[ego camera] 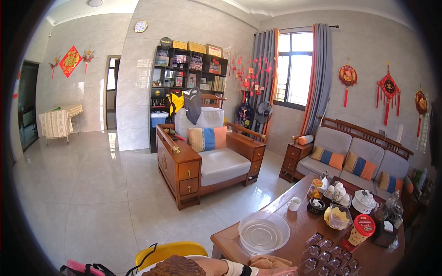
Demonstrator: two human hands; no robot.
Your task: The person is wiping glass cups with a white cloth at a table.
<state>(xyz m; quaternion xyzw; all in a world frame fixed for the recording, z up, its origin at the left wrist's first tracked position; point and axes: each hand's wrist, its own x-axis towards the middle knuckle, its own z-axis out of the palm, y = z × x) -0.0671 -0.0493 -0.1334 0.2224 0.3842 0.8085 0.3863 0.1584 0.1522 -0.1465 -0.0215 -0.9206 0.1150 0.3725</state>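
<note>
At the bottom edge my left hand (276, 271) reaches right over the wooden coffee table (228, 238), a white cuff and a dark band at its wrist. Its lower part is cut off by the frame, so its grip cannot be told. A tan cloth (269, 261) lies just behind it. Several clear drinking glasses (312, 252) stand in rows to its right, the nearest close to the fingertips. Beyond the cloth sits a round clear plastic basin (264, 233) near the table's corner. My right hand is out of view.
A white mug (294, 204), a yellow-lined clear bowl (336, 217), a red-lidded cup (361, 229), a tissue box (386, 233) and a teaware tray (338, 195) crowd the table. A yellow chair (172, 249) stands at left, an armchair (221, 165) and a sofa (355, 155) beyond.
</note>
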